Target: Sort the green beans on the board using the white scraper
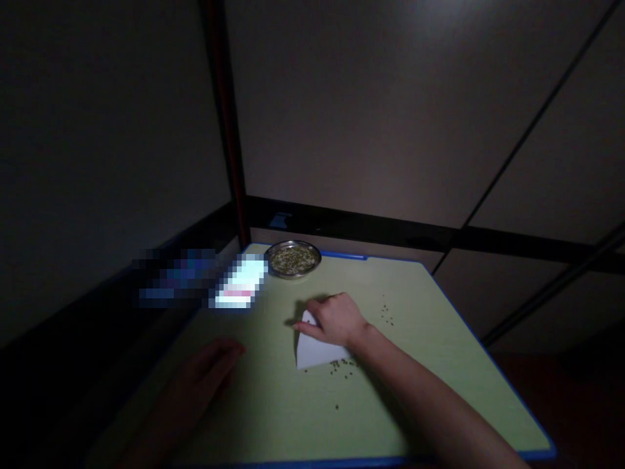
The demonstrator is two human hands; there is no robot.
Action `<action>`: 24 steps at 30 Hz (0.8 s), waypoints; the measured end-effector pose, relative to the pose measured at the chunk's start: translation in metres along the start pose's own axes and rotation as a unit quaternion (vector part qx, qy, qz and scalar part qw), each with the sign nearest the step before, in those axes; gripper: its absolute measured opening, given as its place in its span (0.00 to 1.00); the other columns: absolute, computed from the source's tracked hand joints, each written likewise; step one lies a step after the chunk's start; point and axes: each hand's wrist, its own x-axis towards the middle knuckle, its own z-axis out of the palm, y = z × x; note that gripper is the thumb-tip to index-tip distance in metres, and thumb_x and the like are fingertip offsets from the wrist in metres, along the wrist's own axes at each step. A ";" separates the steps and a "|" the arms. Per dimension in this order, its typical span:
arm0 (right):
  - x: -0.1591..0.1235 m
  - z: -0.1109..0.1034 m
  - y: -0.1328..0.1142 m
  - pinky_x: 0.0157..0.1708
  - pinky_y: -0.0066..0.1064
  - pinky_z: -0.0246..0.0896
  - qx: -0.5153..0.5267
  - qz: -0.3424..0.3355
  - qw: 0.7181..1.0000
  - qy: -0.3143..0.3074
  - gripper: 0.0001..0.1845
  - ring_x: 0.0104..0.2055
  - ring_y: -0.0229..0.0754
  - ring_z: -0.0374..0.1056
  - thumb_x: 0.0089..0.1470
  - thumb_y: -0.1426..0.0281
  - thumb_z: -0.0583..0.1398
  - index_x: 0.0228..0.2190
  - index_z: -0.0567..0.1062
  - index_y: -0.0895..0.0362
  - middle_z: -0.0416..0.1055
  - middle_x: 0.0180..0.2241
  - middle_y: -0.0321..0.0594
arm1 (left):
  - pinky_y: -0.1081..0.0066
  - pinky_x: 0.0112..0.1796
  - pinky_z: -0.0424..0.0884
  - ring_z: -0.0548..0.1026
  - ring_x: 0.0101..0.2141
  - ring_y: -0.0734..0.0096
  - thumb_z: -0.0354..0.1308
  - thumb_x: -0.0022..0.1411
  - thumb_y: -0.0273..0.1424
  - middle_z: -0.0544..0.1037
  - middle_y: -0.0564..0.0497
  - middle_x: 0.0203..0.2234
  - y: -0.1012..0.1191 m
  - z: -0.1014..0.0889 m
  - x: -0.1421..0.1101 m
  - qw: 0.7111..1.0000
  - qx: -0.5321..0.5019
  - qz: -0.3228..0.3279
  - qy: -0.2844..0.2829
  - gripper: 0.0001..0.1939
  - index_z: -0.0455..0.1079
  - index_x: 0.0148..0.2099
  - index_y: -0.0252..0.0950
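My right hand (334, 319) is closed around a folded piece of white paper (315, 352) and holds it low over the table. Its thumb lies across the near face of the paper. Small green beans or seeds (344, 366) are scattered by the paper's lower edge, and a few more (387, 314) lie to the right of the hand. In the shadow at the left, my left hand (212, 371) rests over the table with its fingers loosely bent and nothing visible in it. A round metal plate (293, 277) full of green seeds stands at the back of the table.
The light green table (430, 391) has a blue edge and stands in a corner against dark panelled walls. A bright blurred-out screen (240, 281) is at the left, beside the plate. A blue strip (344, 256) runs along the back edge.
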 end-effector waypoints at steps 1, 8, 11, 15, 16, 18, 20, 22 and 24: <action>0.001 0.001 -0.002 0.31 0.32 0.58 0.002 -0.010 1.000 0.010 0.35 0.32 0.45 0.74 0.63 0.42 0.42 0.39 0.76 0.54 0.79 0.32 0.44 | 0.71 0.26 0.68 0.70 0.24 0.69 0.58 0.49 0.51 0.76 0.53 0.25 -0.003 0.000 0.001 1.000 0.005 0.002 -0.005 0.23 0.74 0.37 0.38; 0.003 0.008 -0.013 0.26 0.31 0.52 0.029 -0.102 0.991 0.076 0.31 0.28 0.42 0.71 0.61 0.44 0.47 0.35 0.76 0.54 0.77 0.27 0.41 | 0.71 0.26 0.68 0.71 0.25 0.68 0.57 0.50 0.53 0.77 0.53 0.26 -0.009 -0.003 0.005 1.000 0.024 -0.004 -0.003 0.25 0.73 0.41 0.37; -0.002 0.008 -0.015 0.26 0.30 0.51 0.035 -0.135 0.987 0.079 0.30 0.27 0.41 0.71 0.61 0.44 0.47 0.34 0.76 0.54 0.77 0.26 0.40 | 0.71 0.27 0.69 0.71 0.26 0.67 0.57 0.51 0.52 0.76 0.53 0.24 -0.002 -0.003 0.002 0.999 0.041 -0.008 -0.007 0.24 0.73 0.39 0.38; -0.012 0.007 -0.014 0.25 0.32 0.51 0.038 -0.159 0.984 0.067 0.29 0.26 0.41 0.70 0.60 0.44 0.49 0.34 0.76 0.53 0.76 0.25 0.38 | 0.70 0.29 0.69 0.73 0.28 0.66 0.57 0.52 0.51 0.78 0.52 0.28 0.001 -0.004 -0.001 0.999 0.049 -0.014 -0.007 0.24 0.73 0.41 0.37; -0.015 0.007 -0.014 0.25 0.32 0.51 0.040 -0.160 0.984 0.064 0.29 0.25 0.41 0.69 0.60 0.43 0.49 0.33 0.76 0.53 0.76 0.25 0.38 | 0.69 0.30 0.70 0.73 0.28 0.66 0.57 0.52 0.51 0.78 0.51 0.29 0.000 -0.005 0.000 0.999 0.051 -0.015 -0.004 0.24 0.72 0.41 0.37; -0.021 0.007 -0.013 0.25 0.33 0.51 0.045 -0.160 0.984 0.058 0.30 0.24 0.41 0.69 0.59 0.43 0.49 0.33 0.76 0.53 0.76 0.24 0.38 | 0.69 0.32 0.71 0.74 0.29 0.65 0.57 0.52 0.52 0.79 0.51 0.30 -0.005 -0.006 0.002 0.998 0.057 -0.006 0.002 0.24 0.73 0.41 0.38; -0.027 0.008 -0.012 0.25 0.33 0.52 0.048 -0.157 0.985 0.053 0.30 0.24 0.41 0.68 0.59 0.42 0.49 0.32 0.76 0.53 0.75 0.24 0.39 | 0.69 0.33 0.71 0.74 0.30 0.65 0.57 0.53 0.52 0.79 0.52 0.29 -0.009 -0.007 0.004 0.998 0.067 -0.001 -0.001 0.24 0.72 0.42 0.39; -0.032 0.008 -0.011 0.26 0.33 0.52 0.049 -0.151 0.986 0.048 0.31 0.24 0.41 0.68 0.59 0.42 0.49 0.32 0.76 0.53 0.75 0.24 0.39 | 0.69 0.33 0.71 0.74 0.30 0.64 0.56 0.54 0.52 0.78 0.52 0.29 -0.010 -0.008 0.005 0.997 0.076 -0.004 -0.008 0.24 0.72 0.42 0.39; -0.038 0.008 -0.010 0.26 0.33 0.52 0.049 -0.145 0.987 0.045 0.31 0.25 0.41 0.68 0.59 0.43 0.49 0.31 0.76 0.53 0.74 0.24 0.40 | 0.68 0.32 0.70 0.74 0.29 0.64 0.55 0.55 0.52 0.77 0.52 0.27 -0.006 -0.008 0.004 0.996 0.083 -0.011 -0.010 0.24 0.72 0.42 0.38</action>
